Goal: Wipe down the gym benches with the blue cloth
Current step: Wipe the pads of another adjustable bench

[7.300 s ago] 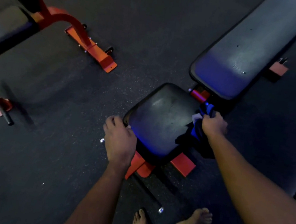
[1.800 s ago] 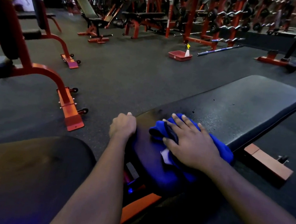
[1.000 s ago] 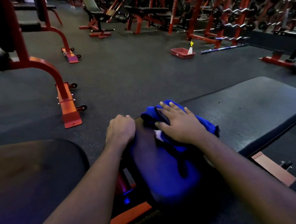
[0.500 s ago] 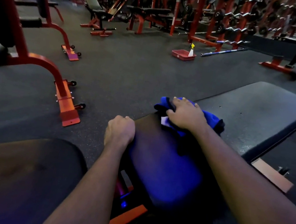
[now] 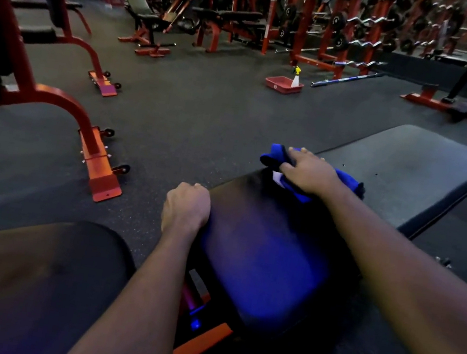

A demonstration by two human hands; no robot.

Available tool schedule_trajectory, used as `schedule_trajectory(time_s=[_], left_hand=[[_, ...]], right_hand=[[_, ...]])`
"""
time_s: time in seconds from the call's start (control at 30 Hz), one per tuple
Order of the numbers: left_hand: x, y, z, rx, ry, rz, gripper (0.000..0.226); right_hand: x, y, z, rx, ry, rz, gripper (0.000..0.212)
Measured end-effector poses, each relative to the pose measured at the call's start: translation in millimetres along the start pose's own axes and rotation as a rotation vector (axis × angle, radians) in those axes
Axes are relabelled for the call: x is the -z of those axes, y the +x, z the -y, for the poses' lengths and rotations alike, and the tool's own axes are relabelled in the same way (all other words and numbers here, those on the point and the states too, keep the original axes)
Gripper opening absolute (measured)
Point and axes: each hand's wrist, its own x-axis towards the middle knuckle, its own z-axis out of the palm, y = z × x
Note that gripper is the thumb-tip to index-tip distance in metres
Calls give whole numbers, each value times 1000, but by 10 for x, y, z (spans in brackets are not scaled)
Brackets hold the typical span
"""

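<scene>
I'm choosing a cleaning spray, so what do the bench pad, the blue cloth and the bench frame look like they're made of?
Bench pad: likely black vinyl or leatherette; smooth, with a dull sheen catching blue light.
Blue cloth: soft fabric, perhaps microfibre; it bunches in folds under the right hand.
Bench frame: seemingly metal painted orange-red; flat, hard-edged bar.

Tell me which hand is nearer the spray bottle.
Right. The right hand presses the cloth on the bench, farther forward toward the spray bottle; the left hand grips the bench's near left edge, farther back.
</scene>
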Motion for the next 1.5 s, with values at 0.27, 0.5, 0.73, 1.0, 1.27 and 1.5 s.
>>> schedule_trajectory(time_s=[0.27, 0.5, 0.73, 1.0, 1.27, 1.5], left_hand=[[1, -26, -13, 0, 14, 0, 47], [20, -79, -21, -1, 10, 0, 47], [42, -119, 0, 4, 30, -13, 47], [74, -133, -64, -27, 151, 6, 45], [108, -20, -353, -136, 237, 144, 50], [-48, 131, -354, -138, 336, 193, 53]], right_hand=[[-87, -582, 35, 182, -4, 58, 63], [-151, -1007, 242, 229, -22, 24, 62], [-139, -1276, 218, 32, 20, -96, 60], [-108, -1398, 1, -122, 46, -201, 59], [-29, -1293, -216, -174, 58, -178, 60], [-123, -1452, -190, -107, 47, -138, 58]])
